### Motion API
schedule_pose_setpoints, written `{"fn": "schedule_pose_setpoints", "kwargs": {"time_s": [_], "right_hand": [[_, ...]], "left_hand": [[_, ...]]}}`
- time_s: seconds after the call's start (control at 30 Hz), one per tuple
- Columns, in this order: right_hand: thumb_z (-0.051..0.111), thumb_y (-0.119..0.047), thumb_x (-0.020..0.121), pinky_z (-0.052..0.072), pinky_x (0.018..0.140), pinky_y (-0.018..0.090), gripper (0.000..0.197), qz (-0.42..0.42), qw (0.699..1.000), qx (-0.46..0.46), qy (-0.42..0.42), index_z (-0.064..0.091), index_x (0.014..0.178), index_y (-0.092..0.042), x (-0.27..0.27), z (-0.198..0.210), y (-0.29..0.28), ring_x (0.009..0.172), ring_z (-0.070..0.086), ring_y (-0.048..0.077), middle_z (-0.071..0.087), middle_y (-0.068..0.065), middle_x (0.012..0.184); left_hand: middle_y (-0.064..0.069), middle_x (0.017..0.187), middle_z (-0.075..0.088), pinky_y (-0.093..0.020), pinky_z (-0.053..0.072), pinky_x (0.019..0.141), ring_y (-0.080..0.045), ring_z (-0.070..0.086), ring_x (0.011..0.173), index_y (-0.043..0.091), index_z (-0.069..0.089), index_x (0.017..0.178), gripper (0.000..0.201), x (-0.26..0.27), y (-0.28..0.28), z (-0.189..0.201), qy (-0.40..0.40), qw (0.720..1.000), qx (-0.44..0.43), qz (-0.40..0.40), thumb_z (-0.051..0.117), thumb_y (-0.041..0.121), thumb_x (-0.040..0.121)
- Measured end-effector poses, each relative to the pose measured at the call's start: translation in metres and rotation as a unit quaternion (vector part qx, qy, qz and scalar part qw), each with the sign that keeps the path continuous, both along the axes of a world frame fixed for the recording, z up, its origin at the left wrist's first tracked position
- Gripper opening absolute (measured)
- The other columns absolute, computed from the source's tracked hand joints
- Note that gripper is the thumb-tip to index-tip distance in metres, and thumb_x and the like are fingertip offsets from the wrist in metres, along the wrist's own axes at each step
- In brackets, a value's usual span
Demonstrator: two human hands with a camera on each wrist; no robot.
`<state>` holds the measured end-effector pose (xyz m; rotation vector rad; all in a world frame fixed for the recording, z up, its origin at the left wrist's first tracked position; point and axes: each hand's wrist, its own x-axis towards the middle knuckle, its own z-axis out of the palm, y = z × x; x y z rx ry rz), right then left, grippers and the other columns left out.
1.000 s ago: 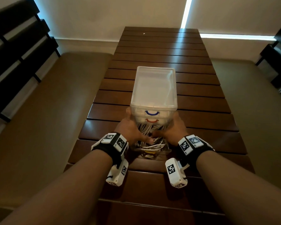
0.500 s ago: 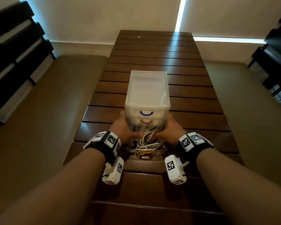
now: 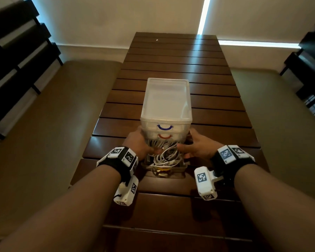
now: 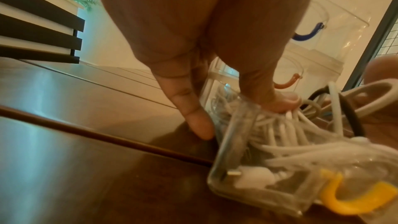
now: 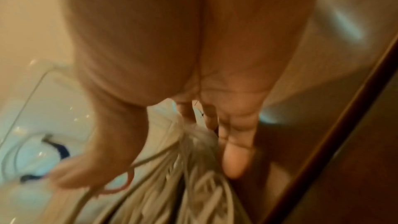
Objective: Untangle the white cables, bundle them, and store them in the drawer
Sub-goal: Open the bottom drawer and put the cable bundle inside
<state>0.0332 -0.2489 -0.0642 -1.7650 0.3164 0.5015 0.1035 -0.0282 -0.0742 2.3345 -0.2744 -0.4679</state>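
Note:
A clear plastic drawer unit [image 3: 166,102] stands mid-table, its blue-handled and red-handled drawers closed. Its bottom drawer [image 3: 182,167], with a yellow handle [image 4: 344,198], is pulled out toward me and heaped with white cables [image 3: 166,157]. My left hand [image 3: 144,140] lies along the drawer's left wall with fingers [image 4: 193,122] straight, its thumb pressing on the cables [image 4: 286,135] at the rim. My right hand [image 3: 193,142] flanks the right wall the same way, thumb over the cables [image 5: 193,185]. The right wrist view is blurred.
The dark slatted wooden table [image 3: 171,59] runs away from me toward a pale wall. Cushioned benches [image 3: 58,124] lie along both sides, with dark slatted backrests [image 3: 16,57] at left and right. A black band [image 4: 353,117] loops among the cables.
Both hands stay at the drawer's sides while the thumbs shift a little over the cable heap. The head view has tilted, so the unit sits lower in the frame.

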Motion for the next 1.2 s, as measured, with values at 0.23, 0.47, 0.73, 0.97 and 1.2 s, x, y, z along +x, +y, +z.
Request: {"fn": "schedule_pose_setpoints", "kwargs": {"time_s": [0.23,0.47,0.73,0.97,1.2], "right_hand": [[0.086,-0.064,0.038,0.059,0.071,0.029,0.084,-0.111,0.964,-0.198,-0.141,0.056,0.107,-0.029,0.02,-0.047,0.026,0.087,0.066,0.003,0.068,-0.01,0.097],[0.084,-0.029,0.065,0.043,0.052,0.01,0.031,-0.103,0.96,-0.206,-0.158,0.068,0.091,-0.025,0.021,-0.023,0.034,0.069,0.062,-0.002,0.069,-0.006,0.082],[0.088,-0.017,0.064,0.053,0.082,0.027,0.051,0.001,0.983,-0.135,-0.126,0.05,0.092,-0.038,0.003,-0.003,0.018,0.094,0.063,0.008,0.065,-0.011,0.1],[0.084,-0.044,0.064,0.057,0.067,0.025,0.051,-0.032,0.975,-0.194,-0.103,0.059,0.107,-0.034,0.016,-0.014,0.017,0.088,0.068,0.009,0.069,-0.01,0.098],[0.087,-0.05,0.051,0.055,0.067,0.021,0.069,-0.08,0.969,-0.208,-0.112,0.059,0.109,-0.03,0.017,-0.029,0.025,0.088,0.067,0.005,0.069,-0.011,0.097]], "left_hand": [[-0.002,0.093,0.066,-0.029,0.053,0.069,-0.017,0.062,0.077,0.014,0.052,0.117,0.051,0.0,-0.002,-0.003,-0.062,0.996,0.061,0.003,0.077,0.034,0.077],[0.009,0.105,0.06,-0.017,0.044,0.071,-0.007,0.055,0.089,0.02,0.046,0.126,0.081,0.0,0.001,0.0,0.002,1.0,0.006,-0.014,0.088,0.041,0.061],[0.012,0.09,0.065,-0.012,0.044,0.059,-0.008,0.064,0.083,0.026,0.056,0.111,0.066,0.002,-0.007,-0.014,-0.063,0.997,0.002,0.05,0.083,0.056,0.058],[0.013,0.104,0.065,-0.016,0.046,0.073,-0.009,0.063,0.099,0.025,0.053,0.122,0.077,0.002,0.003,-0.005,0.03,0.996,-0.079,0.022,0.091,0.037,0.056],[0.004,0.122,0.063,-0.025,0.046,0.086,-0.015,0.058,0.114,0.022,0.05,0.128,0.089,0.003,0.013,-0.001,0.016,1.0,-0.009,-0.017,0.094,0.024,0.051]]}}
